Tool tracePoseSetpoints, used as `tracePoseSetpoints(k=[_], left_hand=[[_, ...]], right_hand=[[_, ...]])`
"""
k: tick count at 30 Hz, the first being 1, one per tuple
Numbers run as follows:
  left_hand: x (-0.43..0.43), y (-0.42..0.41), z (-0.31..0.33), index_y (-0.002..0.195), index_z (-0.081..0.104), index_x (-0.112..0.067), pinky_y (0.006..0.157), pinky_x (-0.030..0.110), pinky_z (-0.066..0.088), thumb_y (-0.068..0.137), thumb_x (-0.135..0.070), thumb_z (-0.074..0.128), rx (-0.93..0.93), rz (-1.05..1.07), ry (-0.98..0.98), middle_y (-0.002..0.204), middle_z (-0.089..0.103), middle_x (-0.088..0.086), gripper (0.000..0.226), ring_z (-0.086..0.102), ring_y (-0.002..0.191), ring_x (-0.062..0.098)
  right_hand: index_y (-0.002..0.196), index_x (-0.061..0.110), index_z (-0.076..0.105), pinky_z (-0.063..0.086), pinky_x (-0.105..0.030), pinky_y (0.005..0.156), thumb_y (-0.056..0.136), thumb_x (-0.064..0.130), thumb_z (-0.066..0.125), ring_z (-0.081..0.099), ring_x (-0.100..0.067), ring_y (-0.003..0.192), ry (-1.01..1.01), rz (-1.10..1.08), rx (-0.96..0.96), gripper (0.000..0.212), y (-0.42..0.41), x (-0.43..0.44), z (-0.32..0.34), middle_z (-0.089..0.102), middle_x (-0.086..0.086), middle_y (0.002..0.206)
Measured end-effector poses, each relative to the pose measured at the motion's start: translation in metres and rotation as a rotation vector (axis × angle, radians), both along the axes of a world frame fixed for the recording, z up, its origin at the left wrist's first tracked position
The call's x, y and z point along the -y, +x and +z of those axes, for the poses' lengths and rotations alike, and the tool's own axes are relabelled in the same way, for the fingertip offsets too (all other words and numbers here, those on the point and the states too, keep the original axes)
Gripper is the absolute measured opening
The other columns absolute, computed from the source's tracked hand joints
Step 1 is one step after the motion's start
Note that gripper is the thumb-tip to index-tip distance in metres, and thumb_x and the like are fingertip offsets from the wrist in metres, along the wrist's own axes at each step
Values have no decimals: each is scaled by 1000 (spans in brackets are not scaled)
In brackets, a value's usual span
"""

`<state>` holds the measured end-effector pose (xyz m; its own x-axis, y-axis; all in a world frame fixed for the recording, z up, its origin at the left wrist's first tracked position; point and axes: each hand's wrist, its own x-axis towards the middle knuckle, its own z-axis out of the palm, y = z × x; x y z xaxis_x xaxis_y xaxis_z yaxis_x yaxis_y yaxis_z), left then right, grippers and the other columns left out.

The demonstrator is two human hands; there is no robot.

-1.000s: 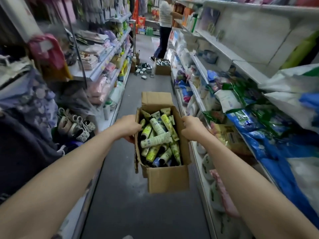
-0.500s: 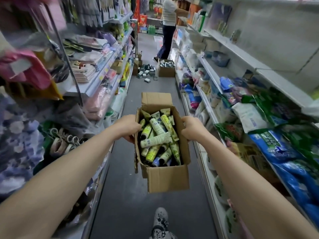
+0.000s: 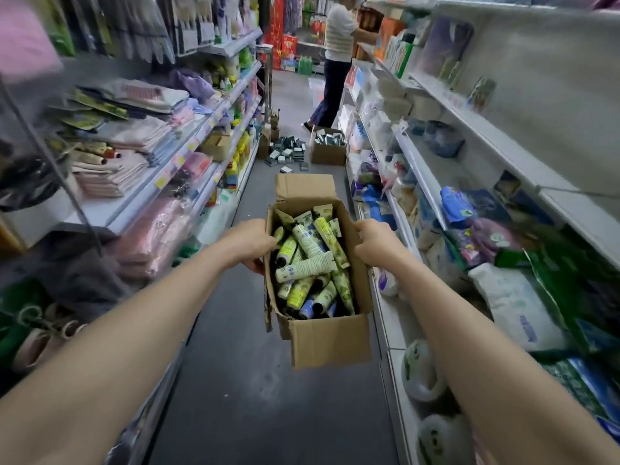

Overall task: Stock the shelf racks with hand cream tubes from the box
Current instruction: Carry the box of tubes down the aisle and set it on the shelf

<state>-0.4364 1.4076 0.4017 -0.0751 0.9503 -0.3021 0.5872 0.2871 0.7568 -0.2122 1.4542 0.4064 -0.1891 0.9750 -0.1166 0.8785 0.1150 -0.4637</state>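
Plainly, the fingers of the left hand (image 3: 250, 245) wrap around the left wall of the cardboard box (image 3: 330, 340), thumb side over the top edge and the rest curled beneath and outside it. The right hand (image 3: 375, 243) does the same on the opposite wall, its fingers clamped over the rim, so the box hangs in the air between both outstretched forearms, above the dark aisle floor (image 3: 255, 414).

Inside the open box lies a loose heap of hand cream tubes (image 3: 310, 266), mostly white and yellow-green with dark caps, a few blue ones near the close end; they point every which way and one pale tube lies crosswise on top. The far flap (image 3: 305, 186) stands up behind the pile, while the near flap hangs down at the front.

Shelf racks run along both sides. The left shelf (image 3: 134, 203) carries folded towels and cloths in pink and beige, with bottles farther along. The right shelf (image 3: 419, 176) holds packets in blue, green and white, blurred near the edge of the view.

Farther down the aisle a second cardboard box (image 3: 327, 152) sits on the floor against the right rack, with small dark packs (image 3: 285, 152) scattered just beside it. Beyond that, another person (image 3: 335, 58) in a light top and dark trousers stands facing the right-hand shelving.
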Motion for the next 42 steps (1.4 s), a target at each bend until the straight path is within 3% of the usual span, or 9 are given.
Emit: tracePoseSetpoints(k=[3,8,13,18,21,28,32,34,42], left_hand=[[-49,4,-4,84,60,-10,65,48,60,81,-11,50,9,-6,-22,83,70,12,11,72,66,31],[-135,7,-13,88,60,-12,64,47,61,82,-11,50,10,-57,-35,86,71,10,12,73,67,29],[-234,2,-21,95,61,-12,59,38,61,85,-15,49,-45,-121,-48,81,70,5,17,72,61,25],[-329,-10,-9,84,59,-17,57,32,59,87,-20,51,-85,-197,-41,76,68,-1,9,72,62,23],[-392,-18,4,82,57,-19,66,36,61,88,-18,49,-113,-232,-26,77,66,-2,10,73,68,25],[-511,-10,13,86,59,-17,67,35,61,86,-21,49,-145,-338,-17,81,70,0,10,73,66,26],[-570,8,9,90,61,-16,60,28,58,85,-22,49,-151,-389,-32,79,71,-2,14,72,61,22],[-604,22,5,90,61,-16,61,32,60,85,-21,49,-130,-414,-39,81,70,0,14,73,62,23],[-722,83,1,92,62,-16,67,39,61,85,-24,50,-101,-512,-52,87,72,2,16,73,67,25]], right_hand=[[131,7,53,51,-23,54,85,-8,44,62,-26,96,-5,-16,-13,49,5,-46,-4,59,-14,125],[121,6,59,47,-23,48,81,-5,44,59,-18,75,-9,-35,18,43,11,-126,-16,61,-8,100],[112,7,62,49,-31,67,77,-3,46,58,-24,89,17,-78,82,40,9,-216,-29,65,-11,105],[123,10,57,55,-41,83,79,-2,48,58,-29,104,-4,-147,107,47,-2,-306,-26,60,-12,119],[117,10,60,57,-44,80,78,0,50,61,-27,94,10,-182,79,41,-9,-362,-21,62,-11,111],[97,8,66,58,-43,74,76,2,53,65,-25,84,24,-256,56,25,-2,-458,-12,69,-9,90],[89,11,64,51,-29,57,76,3,54,62,-20,74,-6,-300,55,19,15,-505,-15,67,-5,84],[90,13,63,44,-24,50,75,1,54,61,-19,70,-26,-335,45,21,29,-531,-18,65,-3,80],[88,16,59,37,-23,48,78,3,52,58,-21,72,-32,-418,70,18,84,-628,-14,63,-6,85]])
